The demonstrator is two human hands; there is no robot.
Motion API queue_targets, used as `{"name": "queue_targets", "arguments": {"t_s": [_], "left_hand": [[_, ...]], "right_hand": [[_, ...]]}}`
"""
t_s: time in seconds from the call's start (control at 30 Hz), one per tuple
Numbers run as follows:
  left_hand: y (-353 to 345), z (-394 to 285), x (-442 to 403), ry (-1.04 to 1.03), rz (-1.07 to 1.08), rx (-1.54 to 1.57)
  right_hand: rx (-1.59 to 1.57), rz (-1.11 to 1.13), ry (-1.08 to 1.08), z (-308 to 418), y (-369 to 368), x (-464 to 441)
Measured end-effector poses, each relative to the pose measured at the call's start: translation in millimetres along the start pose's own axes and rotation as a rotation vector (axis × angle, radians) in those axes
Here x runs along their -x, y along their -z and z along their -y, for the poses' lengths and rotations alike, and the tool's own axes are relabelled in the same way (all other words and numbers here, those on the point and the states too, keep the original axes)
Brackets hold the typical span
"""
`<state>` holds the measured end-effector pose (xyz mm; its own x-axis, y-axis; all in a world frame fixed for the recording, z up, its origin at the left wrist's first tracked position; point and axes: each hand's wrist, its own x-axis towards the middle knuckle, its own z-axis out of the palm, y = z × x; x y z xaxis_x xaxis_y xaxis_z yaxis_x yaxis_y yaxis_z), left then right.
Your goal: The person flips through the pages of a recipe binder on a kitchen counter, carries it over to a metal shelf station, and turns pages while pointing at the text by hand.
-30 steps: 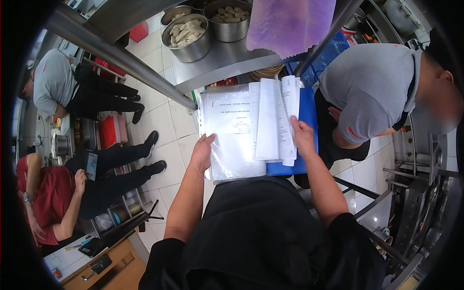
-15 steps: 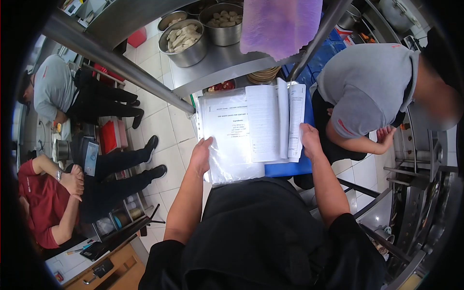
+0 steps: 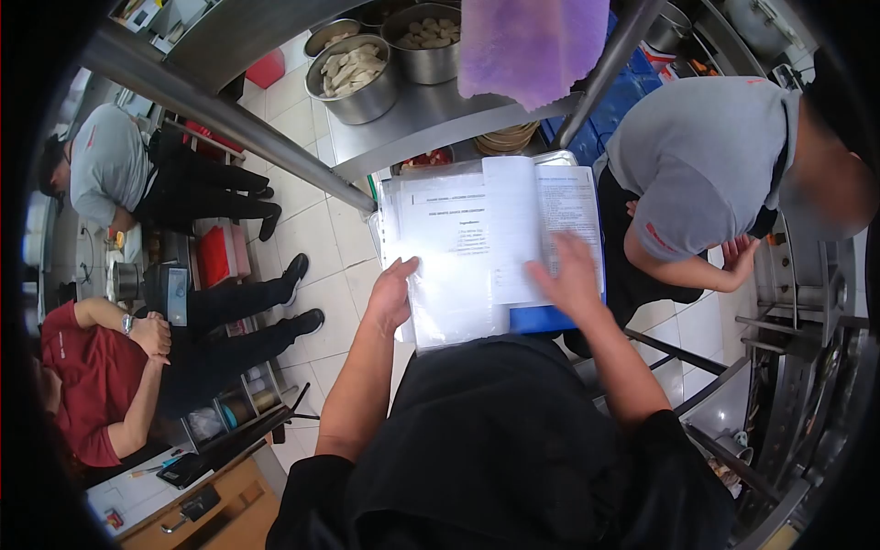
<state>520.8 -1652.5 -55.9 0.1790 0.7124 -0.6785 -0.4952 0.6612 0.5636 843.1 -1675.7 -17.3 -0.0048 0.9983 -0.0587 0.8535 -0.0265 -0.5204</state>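
A blue folder (image 3: 541, 319) lies open at my waist, with plastic-sleeved sheets (image 3: 449, 293) on its left side and loose white pages (image 3: 513, 229) on its right. My left hand (image 3: 394, 293) grips the left edge of the sleeved sheets, thumb on top. Over the lower right pages is my right hand (image 3: 570, 277), its fingers spread and slightly blurred. A printed page (image 3: 570, 206) shows beyond those fingers.
Ahead, a steel shelf (image 3: 440, 119) holds metal pots (image 3: 357, 87) of pale food beneath a hanging purple sheet (image 3: 532, 50). A person in grey (image 3: 706, 165) is close on the right. Another in grey (image 3: 110, 165) and one in red (image 3: 92, 376) are left.
My right hand has left the right edge and moved left over the pages. The loose pages have shifted, uncovering a printed page on the right.
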Motion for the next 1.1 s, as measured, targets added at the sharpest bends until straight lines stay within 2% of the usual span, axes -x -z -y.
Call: {"name": "queue_targets", "arguments": {"t_s": [0.07,0.13,0.23,0.43,0.63,0.73,0.77,0.97,1.03,1.1], "left_hand": [[-17.7,-1.8,5.9,0.009,0.016,-0.032],[-26.3,0.3,2.6,0.031,0.134,-0.012],[-51.8,-1.6,10.1,0.044,0.236,-0.005],[-77.6,11.2,6.4,0.116,0.332,-0.026],[-82.2,18.2,-0.9,0.146,0.328,0.003],[-81.7,21.9,-7.9,0.11,0.275,-0.039],[-79.7,23.4,-10.8,0.097,0.241,-0.051],[-66.6,23.7,-12.3,0.031,0.088,-0.1],[-57.6,27.1,-17.4,0.021,0.08,-0.102],[-55.6,25.3,-16.9,0.038,0.079,-0.091]], "right_hand": [[-0.233,0.302,0.031,27.7,-21.3,-5.8],[-0.091,0.321,0.024,74.2,-17.7,-6.8],[0.036,0.264,0.044,95.0,-21.5,-7.3],[-0.112,0.395,-0.099,69.4,-19.6,-8.4],[-0.215,0.303,-0.014,35.5,-29.6,-7.4],[-0.586,0.295,-0.001,10.2,-21.3,-15.8],[-0.598,0.294,-0.172,6.4,-14.0,-14.8],[-1.191,0.012,-0.767,-41.2,15.2,-16.5],[-1.076,0.004,-0.7,-85.7,-0.1,-18.3],[-0.977,-0.036,-0.633,-88.7,2.5,-16.4]]}}
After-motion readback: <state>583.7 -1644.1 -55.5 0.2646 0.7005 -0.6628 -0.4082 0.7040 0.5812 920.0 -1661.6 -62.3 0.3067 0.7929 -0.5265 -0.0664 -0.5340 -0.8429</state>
